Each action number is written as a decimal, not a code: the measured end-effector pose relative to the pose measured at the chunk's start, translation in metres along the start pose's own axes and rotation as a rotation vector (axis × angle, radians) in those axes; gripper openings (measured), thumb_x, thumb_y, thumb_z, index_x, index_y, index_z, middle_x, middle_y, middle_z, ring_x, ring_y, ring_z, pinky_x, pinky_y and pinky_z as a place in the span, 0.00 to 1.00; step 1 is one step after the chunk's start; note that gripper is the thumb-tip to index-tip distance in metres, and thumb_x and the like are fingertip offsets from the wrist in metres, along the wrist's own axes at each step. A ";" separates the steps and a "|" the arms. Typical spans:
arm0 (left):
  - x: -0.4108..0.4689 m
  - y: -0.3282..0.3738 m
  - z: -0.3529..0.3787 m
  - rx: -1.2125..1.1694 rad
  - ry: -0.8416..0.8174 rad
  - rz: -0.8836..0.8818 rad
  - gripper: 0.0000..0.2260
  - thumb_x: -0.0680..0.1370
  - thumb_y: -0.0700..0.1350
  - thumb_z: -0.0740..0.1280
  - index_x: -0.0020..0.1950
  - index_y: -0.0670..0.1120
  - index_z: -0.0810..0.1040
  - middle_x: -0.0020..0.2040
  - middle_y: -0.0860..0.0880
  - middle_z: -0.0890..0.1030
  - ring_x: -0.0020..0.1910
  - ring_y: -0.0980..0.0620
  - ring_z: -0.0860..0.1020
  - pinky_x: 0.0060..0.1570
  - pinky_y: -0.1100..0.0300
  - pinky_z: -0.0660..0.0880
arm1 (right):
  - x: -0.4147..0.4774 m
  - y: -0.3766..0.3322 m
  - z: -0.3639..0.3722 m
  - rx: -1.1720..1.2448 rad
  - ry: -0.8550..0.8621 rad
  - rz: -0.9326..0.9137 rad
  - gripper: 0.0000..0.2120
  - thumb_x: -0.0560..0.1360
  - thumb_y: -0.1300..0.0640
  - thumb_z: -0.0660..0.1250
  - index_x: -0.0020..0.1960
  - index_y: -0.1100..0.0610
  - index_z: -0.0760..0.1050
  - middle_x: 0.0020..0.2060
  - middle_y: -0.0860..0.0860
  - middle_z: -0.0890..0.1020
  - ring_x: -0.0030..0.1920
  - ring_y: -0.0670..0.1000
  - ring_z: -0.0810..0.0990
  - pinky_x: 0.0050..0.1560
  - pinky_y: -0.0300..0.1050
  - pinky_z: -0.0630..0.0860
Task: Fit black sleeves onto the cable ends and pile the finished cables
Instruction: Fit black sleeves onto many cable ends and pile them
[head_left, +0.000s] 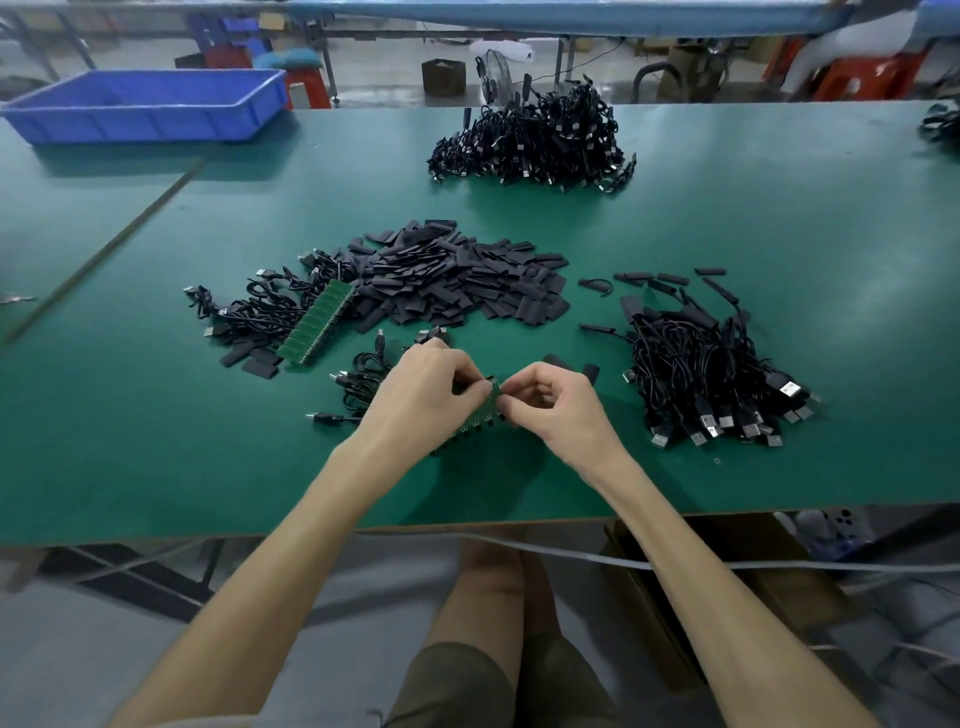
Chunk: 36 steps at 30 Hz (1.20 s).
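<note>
Narrow green circuit-board strip (494, 388) with black cable ends along its lower edge is held between both hands, just over the near-centre of the green table top (156, 441). Left hand (426, 384): fingers curled, thumb and forefinger pinching the strip's upper end. Right hand (558, 402): fingers curled too, fingertips clamped on the same end from the other side.

Loose black USB cables (358, 384) trail out left from under the left hand. Behind the hands is a heap of flat black sleeves (457, 280). Left of the heap, a second green board strip (317, 325) lies tilted against a tangle of black cables (244, 312). Right of the hands is a pile of black cables with USB plugs (701, 374). Far centre is a larger black cable pile (530, 140). Far left is a blue plastic tray (145, 104).
</note>
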<state>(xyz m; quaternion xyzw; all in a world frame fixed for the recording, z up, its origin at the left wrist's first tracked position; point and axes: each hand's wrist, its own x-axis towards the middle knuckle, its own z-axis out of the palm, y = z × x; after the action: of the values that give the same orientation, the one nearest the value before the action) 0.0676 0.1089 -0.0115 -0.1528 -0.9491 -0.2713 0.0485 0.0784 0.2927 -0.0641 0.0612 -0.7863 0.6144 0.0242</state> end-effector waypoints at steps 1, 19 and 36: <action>-0.003 0.002 0.001 -0.004 0.018 -0.021 0.06 0.79 0.51 0.70 0.48 0.50 0.83 0.45 0.53 0.76 0.47 0.50 0.75 0.48 0.54 0.73 | 0.000 0.000 0.001 0.002 0.000 0.005 0.05 0.74 0.61 0.77 0.45 0.55 0.82 0.37 0.49 0.84 0.38 0.46 0.80 0.46 0.47 0.78; -0.016 0.019 0.017 -0.022 0.119 -0.202 0.05 0.77 0.50 0.71 0.49 0.50 0.79 0.49 0.52 0.78 0.53 0.51 0.75 0.59 0.52 0.60 | 0.000 0.004 0.000 -0.031 -0.032 0.002 0.07 0.76 0.63 0.74 0.43 0.54 0.79 0.36 0.50 0.81 0.37 0.47 0.76 0.43 0.49 0.75; -0.016 0.026 0.017 0.052 0.170 -0.111 0.03 0.79 0.46 0.70 0.51 0.48 0.79 0.49 0.51 0.77 0.50 0.48 0.77 0.62 0.51 0.65 | -0.001 -0.002 -0.001 -0.056 0.100 0.013 0.03 0.77 0.61 0.74 0.48 0.58 0.80 0.41 0.54 0.84 0.40 0.48 0.80 0.47 0.49 0.80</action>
<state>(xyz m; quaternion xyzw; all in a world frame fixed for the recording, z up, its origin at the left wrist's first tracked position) 0.0913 0.1348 -0.0153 -0.0748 -0.9553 -0.2608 0.1177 0.0798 0.2933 -0.0625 0.0248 -0.8012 0.5948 0.0610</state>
